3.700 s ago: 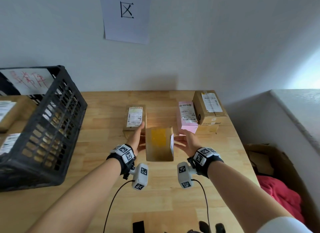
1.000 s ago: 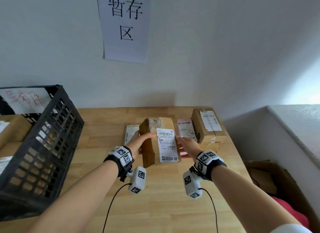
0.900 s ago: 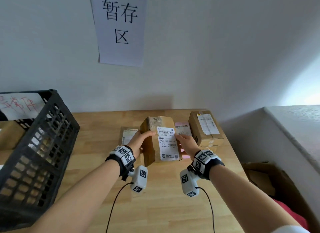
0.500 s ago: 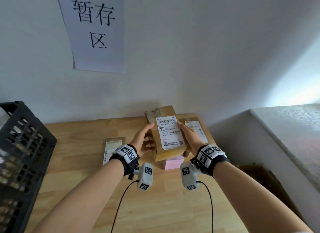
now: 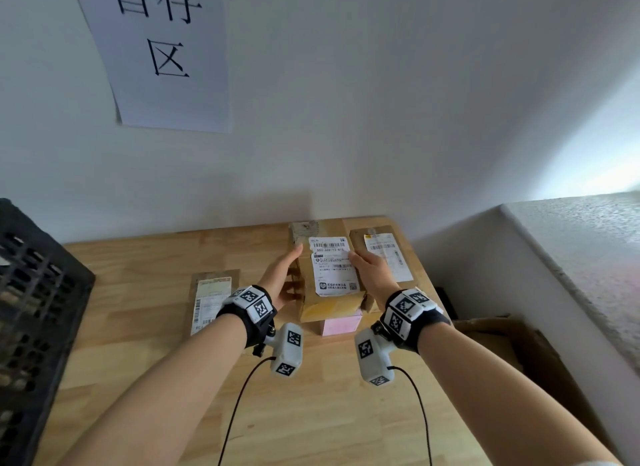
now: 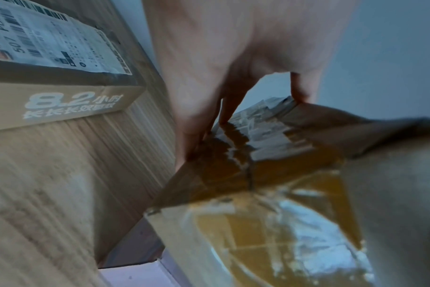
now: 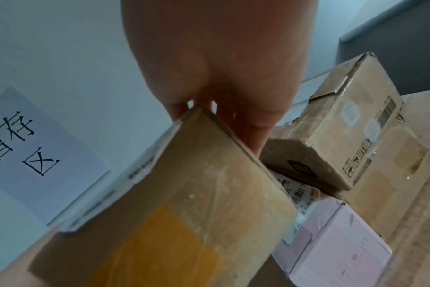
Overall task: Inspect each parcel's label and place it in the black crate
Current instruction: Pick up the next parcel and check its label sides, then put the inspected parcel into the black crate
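Note:
Both hands hold a brown cardboard parcel above the table, its white label tilted up toward the head camera. My left hand grips its left side, thumb on the top face and fingers down the side. On the right edge, my right hand grips the same parcel. Yellow tape patches cover the parcel's near end. The black crate stands at the table's far left, partly cut off by the frame.
A pink box sits directly under the held parcel. A taller brown box stands at the back right, a flat labelled parcel lies to the left. A paper sign hangs on the wall. An open carton sits beyond the table's right edge.
The parcel was turned label-up earlier, then carried back and right over the pink box. The head view swung right and upward, so the crate slid to the left edge.

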A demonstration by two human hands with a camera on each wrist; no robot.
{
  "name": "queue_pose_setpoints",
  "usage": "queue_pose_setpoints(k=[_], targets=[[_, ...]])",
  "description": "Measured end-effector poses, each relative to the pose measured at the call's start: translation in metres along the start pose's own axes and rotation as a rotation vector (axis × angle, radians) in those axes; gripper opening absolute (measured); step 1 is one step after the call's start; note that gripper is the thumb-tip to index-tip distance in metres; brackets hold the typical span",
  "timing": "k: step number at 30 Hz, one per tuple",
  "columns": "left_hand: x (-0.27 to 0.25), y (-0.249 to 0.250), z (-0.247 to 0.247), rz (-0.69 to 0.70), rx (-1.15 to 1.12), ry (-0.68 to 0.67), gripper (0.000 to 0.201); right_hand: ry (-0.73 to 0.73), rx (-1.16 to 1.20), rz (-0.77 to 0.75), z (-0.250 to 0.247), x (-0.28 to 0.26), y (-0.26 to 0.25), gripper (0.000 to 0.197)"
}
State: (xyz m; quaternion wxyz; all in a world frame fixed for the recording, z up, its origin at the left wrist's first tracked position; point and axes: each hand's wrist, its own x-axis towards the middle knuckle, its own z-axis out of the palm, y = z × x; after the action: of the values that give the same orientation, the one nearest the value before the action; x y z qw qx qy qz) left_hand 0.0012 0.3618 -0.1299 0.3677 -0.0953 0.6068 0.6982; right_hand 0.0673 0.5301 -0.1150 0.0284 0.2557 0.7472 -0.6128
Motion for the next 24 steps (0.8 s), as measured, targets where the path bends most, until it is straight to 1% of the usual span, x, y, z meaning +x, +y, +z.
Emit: queue_pose_setpoints(k=[2, 3, 5, 7, 8, 11, 12, 13, 17, 19, 20, 23, 24], targets=[[0.005, -0.002, 0.004, -0.010, 0.009, 0.002, 0.035, 0.031, -0.021, -0.019, -0.001, 0.001, 0.000, 0.027], [0.008, -0.004, 0.008, -0.016, 0.012, 0.004, 0.037, 0.057, -0.037, -0.031, -0.002, 0.003, 0.000, 0.028], [0.015, -0.008, 0.012, -0.019, 0.009, 0.023, 0.045, 0.108, -0.089, -0.046, -0.003, 0.006, 0.000, 0.032], [0.019, -0.010, 0.018, -0.020, 0.006, 0.057, 0.053, 0.134, -0.129, -0.053, -0.004, 0.008, 0.001, 0.030], [0.022, -0.012, 0.019, -0.022, 0.010, 0.074, 0.059, 0.138, -0.141, -0.050, -0.004, 0.010, 0.002, 0.029], [0.038, -0.024, 0.020, -0.044, 0.025, 0.103, 0.088, 0.138, -0.161, -0.039, -0.006, 0.015, 0.006, 0.028], [0.045, -0.029, 0.019, -0.050, 0.014, 0.101, 0.094, 0.139, -0.163, -0.037, -0.007, 0.017, 0.007, 0.029], [0.048, -0.031, 0.019, -0.059, 0.010, 0.100, 0.094, 0.140, -0.168, -0.034, -0.007, 0.018, 0.008, 0.029], [0.050, -0.031, 0.018, -0.057, 0.025, 0.106, 0.076, 0.147, -0.173, -0.017, -0.008, 0.023, 0.010, 0.029], [0.049, -0.029, 0.016, -0.058, 0.043, 0.120, 0.082, 0.147, -0.173, -0.016, -0.007, 0.026, 0.012, 0.029], [0.042, -0.024, 0.015, -0.056, 0.051, 0.128, 0.080, 0.140, -0.172, -0.014, -0.005, 0.027, 0.012, 0.030], [0.021, -0.008, 0.008, 0.005, 0.069, 0.175, 0.040, 0.115, -0.126, -0.038, 0.004, 0.027, 0.008, 0.031], [0.015, -0.004, 0.001, 0.036, 0.069, 0.197, 0.033, 0.103, -0.086, -0.044, 0.010, 0.027, 0.005, 0.030]])
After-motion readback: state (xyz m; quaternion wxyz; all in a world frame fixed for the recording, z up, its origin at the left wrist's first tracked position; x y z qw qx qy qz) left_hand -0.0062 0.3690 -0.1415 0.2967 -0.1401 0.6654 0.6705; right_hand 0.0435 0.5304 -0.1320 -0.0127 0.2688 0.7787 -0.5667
